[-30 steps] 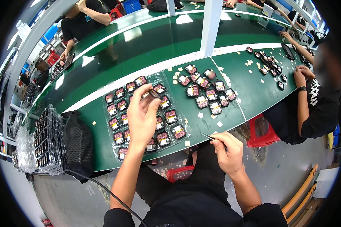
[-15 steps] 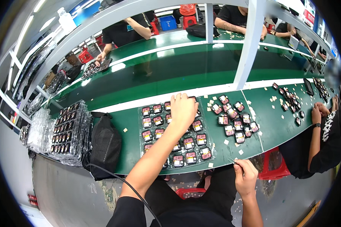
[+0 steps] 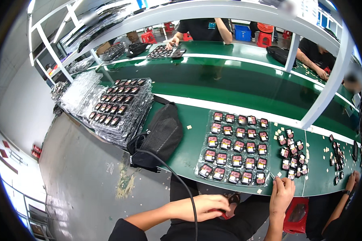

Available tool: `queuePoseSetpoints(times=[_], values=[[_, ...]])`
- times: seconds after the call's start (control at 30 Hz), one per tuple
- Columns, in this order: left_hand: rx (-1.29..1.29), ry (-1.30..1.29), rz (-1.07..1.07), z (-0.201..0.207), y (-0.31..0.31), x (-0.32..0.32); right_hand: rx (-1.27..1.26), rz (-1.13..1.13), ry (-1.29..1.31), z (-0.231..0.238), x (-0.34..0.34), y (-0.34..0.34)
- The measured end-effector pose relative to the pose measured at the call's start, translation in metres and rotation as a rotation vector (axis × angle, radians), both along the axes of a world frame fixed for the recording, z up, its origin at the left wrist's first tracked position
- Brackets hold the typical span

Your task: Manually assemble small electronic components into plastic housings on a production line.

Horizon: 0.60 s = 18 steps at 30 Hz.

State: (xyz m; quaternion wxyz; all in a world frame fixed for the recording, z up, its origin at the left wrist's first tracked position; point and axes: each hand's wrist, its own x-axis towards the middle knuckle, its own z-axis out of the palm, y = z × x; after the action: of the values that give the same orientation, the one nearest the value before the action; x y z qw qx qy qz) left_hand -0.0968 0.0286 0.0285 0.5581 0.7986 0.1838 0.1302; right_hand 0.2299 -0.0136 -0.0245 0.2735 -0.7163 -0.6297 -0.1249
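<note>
On the green bench lies a clear plastic tray point(image 3: 234, 145) filled with rows of small black cases with pink and white labels. My left hand point(image 3: 205, 207) hangs over my lap, off the bench edge, fingers loosely stretched and nothing visible in them. By the tray's near right corner, my right hand point(image 3: 282, 194) is closed in a pinch on thin metal tweezers point(image 3: 272, 176), whose tips are hard to see. A loose cluster of the same black cases point(image 3: 293, 154) sits right of the tray.
Left of the tray lie a black bag point(image 3: 163, 130) with a cable and a tall stack of filled trays point(image 3: 122, 105). Small beige squares point(image 3: 189, 127) are scattered about. A white post point(image 3: 328, 86) rises behind. Co-workers sit across and at right, near a red stool point(image 3: 297, 217).
My left hand has left the tray's far side and come back over my lap. The view has swung left. My right hand still pinches the tweezers, now beside the tray's corner.
</note>
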Motion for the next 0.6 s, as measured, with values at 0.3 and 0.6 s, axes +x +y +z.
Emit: queuePoseSetpoints(times=[0.3,0.6], values=[[-0.285,0.295,0.741,0.093,-0.001,-0.278,-0.012,-0.044,0.002,-0.022,0.012,-0.008],[1.125,0.593,1.642,0.135,0.191,-0.518,0.052,-0.126,0.075,-0.017,0.032,-0.015]])
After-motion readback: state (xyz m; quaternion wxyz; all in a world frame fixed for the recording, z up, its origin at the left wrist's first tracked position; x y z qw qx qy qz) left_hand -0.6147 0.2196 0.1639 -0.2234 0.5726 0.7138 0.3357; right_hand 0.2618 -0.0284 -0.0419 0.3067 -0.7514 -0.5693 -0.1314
